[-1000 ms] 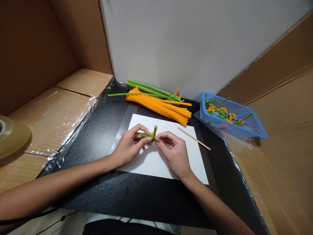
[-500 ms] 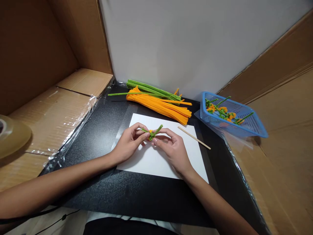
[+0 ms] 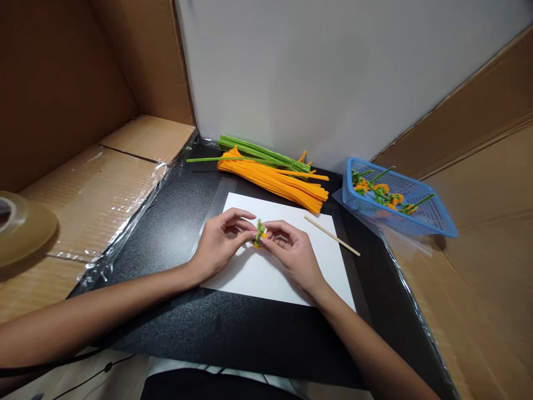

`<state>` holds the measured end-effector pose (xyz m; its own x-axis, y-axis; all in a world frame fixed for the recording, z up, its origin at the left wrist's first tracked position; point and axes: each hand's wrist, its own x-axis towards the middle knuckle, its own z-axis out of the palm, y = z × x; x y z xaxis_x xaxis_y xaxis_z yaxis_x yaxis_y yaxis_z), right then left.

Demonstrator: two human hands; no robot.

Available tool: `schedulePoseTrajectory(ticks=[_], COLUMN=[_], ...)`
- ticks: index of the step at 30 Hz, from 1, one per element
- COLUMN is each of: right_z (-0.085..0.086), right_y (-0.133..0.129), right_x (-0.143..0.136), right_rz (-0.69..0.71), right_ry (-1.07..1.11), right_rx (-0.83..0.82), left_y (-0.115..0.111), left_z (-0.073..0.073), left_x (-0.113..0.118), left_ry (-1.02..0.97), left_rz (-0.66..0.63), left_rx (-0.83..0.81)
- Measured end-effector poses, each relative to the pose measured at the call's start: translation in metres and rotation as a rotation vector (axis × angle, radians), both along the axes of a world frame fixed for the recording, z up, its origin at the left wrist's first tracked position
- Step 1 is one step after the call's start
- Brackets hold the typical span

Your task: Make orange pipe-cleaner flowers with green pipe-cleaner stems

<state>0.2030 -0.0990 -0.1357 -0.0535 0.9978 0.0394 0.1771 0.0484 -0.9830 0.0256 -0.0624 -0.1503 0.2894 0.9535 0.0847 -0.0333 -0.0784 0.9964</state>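
Between my fingertips is a small green and orange pipe-cleaner flower [image 3: 260, 232], its green part pointing up and orange showing beneath. My left hand [image 3: 225, 239] pinches it from the left with thumb and fingers. From the other side my right hand [image 3: 293, 250] grips it, thumb and index finger closed on it. Both hands are held over a white sheet of paper [image 3: 250, 280] on the black table [image 3: 166, 216]. A thin wooden stick [image 3: 332, 235] lies by the paper's right edge.
Orange pipe cleaners [image 3: 275, 180] and green pipe cleaners [image 3: 258, 149] lie bundled at the back. A blue basket [image 3: 433, 222] at right holds several green and orange pieces. A tape roll [image 3: 37, 230] sits on cardboard at left. A grey wall [image 3: 312, 72] rises behind.
The flower has turned between my fingers: its green stem leaned right before and now stands more upright, with orange lower down. My left index finger has lifted and straightened.
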Motion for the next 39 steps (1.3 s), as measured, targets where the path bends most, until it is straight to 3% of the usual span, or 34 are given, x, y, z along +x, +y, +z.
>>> schedulePoseTrajectory(ticks=[4, 8, 15, 21, 25, 31, 39], right_z=[-0.0015, -0.0007, 0.003, 0.0011, 0.0, 0.0016, -0.0018], right_y=[-0.0021, -0.0055, -0.0054, -0.0054, -0.0033, -0.0016, -0.002], right_x=[-0.0008, -0.004, -0.0038, -0.0031, -0.0022, -0.0013, -0.0019], right_rz=[0.008, -0.08, -0.063, -0.062, -0.08, 0.045, -0.002], right_ry=[-0.193, -0.289, -0.056, -0.048, -0.048, -0.025, 0.019], right_rx=[0.15, 0.25, 0.141, 0.116, 0.073, 0.063, -0.025], left_y=[-0.0001, -0.0029, -0.0046, -0.0013, 0.0, 0.0023, 0.0011], left_z=[-0.0013, 0.0024, 0.0055, 0.0021, -0.0005, -0.0006, 0.0042], left_x=[0.0003, 0.0017, 0.0026, 0.0042, 0.0053, 0.0052, 0.0039], left_ry=[0.001, 0.013, -0.073, -0.144, -0.115, -0.073, -0.073], left_rz=[0.015, -0.011, -0.022, -0.16, -0.131, -0.05, -0.109], left_rx=[0.008, 0.025, -0.027, -0.182, -0.156, -0.122, -0.177])
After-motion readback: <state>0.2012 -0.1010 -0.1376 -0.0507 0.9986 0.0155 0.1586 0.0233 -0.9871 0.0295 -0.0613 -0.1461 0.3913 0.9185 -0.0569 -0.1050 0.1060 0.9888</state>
